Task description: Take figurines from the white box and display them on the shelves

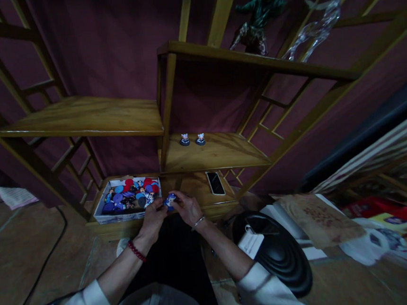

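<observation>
Between my two hands, over my lap, is a small blue figurine [170,201]. My left hand [154,217] pinches its left side, and my right hand [187,208] grips it from the right; the fingers partly cover it. Just left of my hands stands an open box [130,216] filled with many small figurines and round bases [120,197] in blue, red, purple and black. Two small figurines, one on the left [185,140] and one on the right [200,139], stand upright on dark bases on the shelf beyond my hands.
A phone [215,183] lies on the lowest shelf [188,187], right of the box. Wooden shelving [89,116] rises ahead, with a green statue [261,17] and a clear glass one [320,23] up top. On the floor to the right is a black ridged round object [281,264].
</observation>
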{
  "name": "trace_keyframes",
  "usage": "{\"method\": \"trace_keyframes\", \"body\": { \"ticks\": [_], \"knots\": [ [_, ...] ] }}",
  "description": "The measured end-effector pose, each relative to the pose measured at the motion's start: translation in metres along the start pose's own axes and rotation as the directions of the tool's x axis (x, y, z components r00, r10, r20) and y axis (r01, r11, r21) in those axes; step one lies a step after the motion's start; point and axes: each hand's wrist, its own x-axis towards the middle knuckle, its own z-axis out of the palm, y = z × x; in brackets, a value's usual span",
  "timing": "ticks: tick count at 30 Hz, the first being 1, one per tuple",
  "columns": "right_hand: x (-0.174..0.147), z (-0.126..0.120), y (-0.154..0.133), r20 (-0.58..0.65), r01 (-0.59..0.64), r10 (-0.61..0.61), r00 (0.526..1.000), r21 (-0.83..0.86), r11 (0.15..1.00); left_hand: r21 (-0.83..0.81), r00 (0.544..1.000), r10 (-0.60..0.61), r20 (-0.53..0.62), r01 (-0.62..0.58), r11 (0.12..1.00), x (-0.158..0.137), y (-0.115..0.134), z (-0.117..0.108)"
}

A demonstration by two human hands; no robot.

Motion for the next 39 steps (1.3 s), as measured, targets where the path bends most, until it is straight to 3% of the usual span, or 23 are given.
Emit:
{"method": "trace_keyframes", "body": {
  "ticks": [10, 20, 29, 35, 39],
  "knots": [
    [0.004, 0.006, 0.002, 0.033, -0.011, 0.007, 0.999, 0.143, 0.99, -0.059, 1.0, 0.009, 0.018, -0.008, 0.998, 0.009, -0.006, -0.01],
    [0.004, 0.002, 0.0, 0.01, 0.005, -0.006, 1.0, 0.138, 0.99, -0.053, 0.998, 0.041, 0.045, -0.038, 0.998, 0.004, 0.001, -0.008],
    [-0.001, -0.016, -0.012, 0.038, 0.029, -0.033, 0.999, 0.106, 0.994, 0.003, 0.997, 0.071, 0.024, -0.071, 0.997, -0.002, 0.011, 0.003],
    [-0.004, -0.031, -0.017, -0.018, 0.035, -0.034, 0.999, 0.073, 0.997, -0.032, 0.989, 0.095, 0.109, -0.092, 0.995, -0.009, 0.021, 0.013],
    [-0.005, -0.045, -0.024, -0.044, 0.048, -0.045, 0.998, 0.066, 0.997, -0.001, 0.99, 0.098, 0.106, -0.098, 0.995, -0.014, 0.031, 0.023]
  ]
}}
